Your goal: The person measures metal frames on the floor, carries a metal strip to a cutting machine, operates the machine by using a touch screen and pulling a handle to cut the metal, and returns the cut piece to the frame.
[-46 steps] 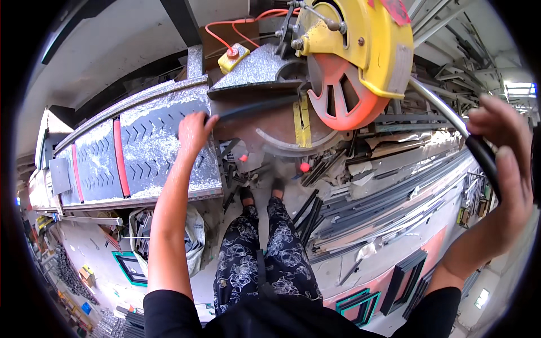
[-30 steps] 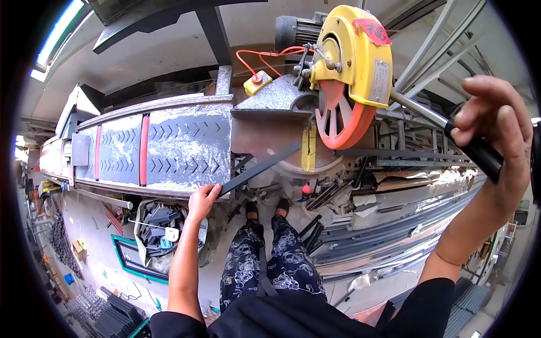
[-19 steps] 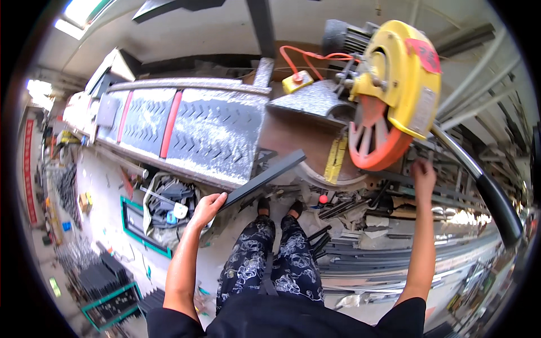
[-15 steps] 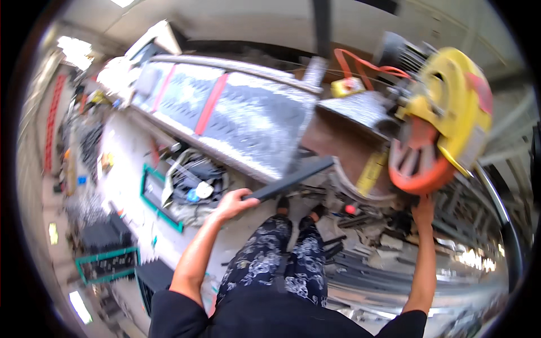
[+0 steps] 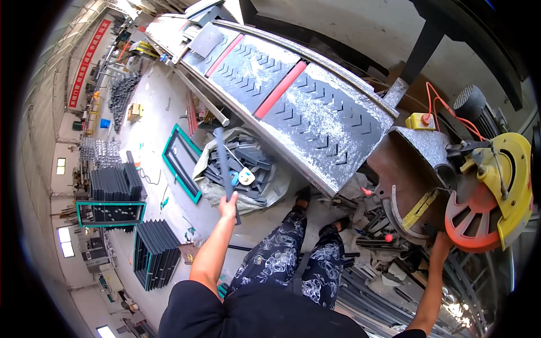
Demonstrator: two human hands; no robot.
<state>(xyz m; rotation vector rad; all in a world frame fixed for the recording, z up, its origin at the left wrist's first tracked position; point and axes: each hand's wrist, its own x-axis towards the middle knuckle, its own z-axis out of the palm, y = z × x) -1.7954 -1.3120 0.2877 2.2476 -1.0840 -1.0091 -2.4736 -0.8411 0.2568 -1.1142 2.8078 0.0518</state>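
My left hand (image 5: 227, 207) is closed round a straight dark grey profile bar (image 5: 224, 166). The bar stands up from my fist, with a short end below it. Behind the bar, on the floor, lies a pale sack (image 5: 282, 181) full of dark offcuts (image 5: 251, 155). On the right, my right hand (image 5: 441, 249) reaches to the underside of a cut-off saw, right beside its orange blade guard (image 5: 470, 222); its fingers are hidden there. The saw has a yellow upper cover (image 5: 517, 180) and a brown base (image 5: 403, 163) with a curved rim.
A long dusty bench (image 5: 321, 121) with red strips runs from the saw to the far left. Green-edged frames (image 5: 197, 194) and stacked dark frames (image 5: 155, 253) stand at left. Long profiles (image 5: 372, 298) and scrap lie beneath the saw. An orange cable (image 5: 434, 104) loops behind it.
My left hand has carried the bar away from the saw's base, leftward, and swung it from nearly level to upright over the sack. My right hand remains by the saw. The view has turned.
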